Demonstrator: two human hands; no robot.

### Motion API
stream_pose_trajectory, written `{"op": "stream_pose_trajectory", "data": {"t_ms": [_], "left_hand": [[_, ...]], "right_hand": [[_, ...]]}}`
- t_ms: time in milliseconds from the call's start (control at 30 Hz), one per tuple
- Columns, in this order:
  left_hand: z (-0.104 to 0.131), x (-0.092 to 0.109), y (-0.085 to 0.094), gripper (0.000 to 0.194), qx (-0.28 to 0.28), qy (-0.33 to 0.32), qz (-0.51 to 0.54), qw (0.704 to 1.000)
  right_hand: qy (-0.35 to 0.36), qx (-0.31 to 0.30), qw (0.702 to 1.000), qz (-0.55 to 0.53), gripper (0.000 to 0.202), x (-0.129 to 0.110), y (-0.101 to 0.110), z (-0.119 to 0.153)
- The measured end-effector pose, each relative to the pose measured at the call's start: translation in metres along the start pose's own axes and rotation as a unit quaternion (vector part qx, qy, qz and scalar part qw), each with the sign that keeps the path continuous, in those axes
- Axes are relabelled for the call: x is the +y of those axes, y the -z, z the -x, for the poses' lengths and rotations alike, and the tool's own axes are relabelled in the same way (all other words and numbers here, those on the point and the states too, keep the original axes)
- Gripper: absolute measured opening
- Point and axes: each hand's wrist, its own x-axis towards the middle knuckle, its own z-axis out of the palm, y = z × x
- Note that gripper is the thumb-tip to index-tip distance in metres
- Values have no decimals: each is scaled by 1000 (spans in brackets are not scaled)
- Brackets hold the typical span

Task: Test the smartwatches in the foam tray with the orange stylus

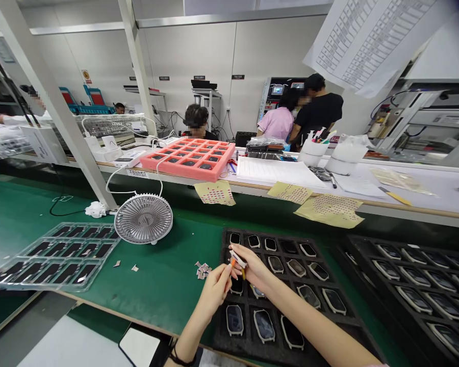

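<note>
Over the left part of a black foam tray (248, 300), my right hand (252, 265) is closed around a small light-coloured watch case (239, 259). My left hand (216, 288) pinches a small orange piece (233, 262) against that case. Something yellow sticks out just below the case. Rows of watch cases with dark screens lie in the foam tray under my hands and right forearm. To the left of my left hand, a small pile of pale pieces (202, 270) rests on the green mat (168, 280).
A round fan (144, 219) stands left of centre. Further left lies a clear plastic tray (57, 255) with black parts. Another black foam tray (409, 285) is at the right. The shelf ahead holds a red foam tray (191, 158), papers and a pen cup (313, 150). People are beyond.
</note>
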Motion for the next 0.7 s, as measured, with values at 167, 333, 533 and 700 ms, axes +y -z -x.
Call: {"op": "stream_pose_trajectory", "data": {"t_ms": [167, 333, 533, 700], "left_hand": [[2, 3, -2, 51, -1, -2, 12, 1000], [0, 4, 1, 53, -5, 15, 5, 1000], [-1, 9, 4, 54, -31, 32, 30, 999], [1, 10, -6, 52, -10, -9, 77, 997]], "right_hand": [[6, -2, 1000, -17, 32, -3, -4, 3], [2, -37, 999, -3, 30, -2, -1, 4], [-37, -87, 995, -15, 32, -5, -3, 8], [-41, -98, 993, -49, 35, -8, -10, 10]]}}
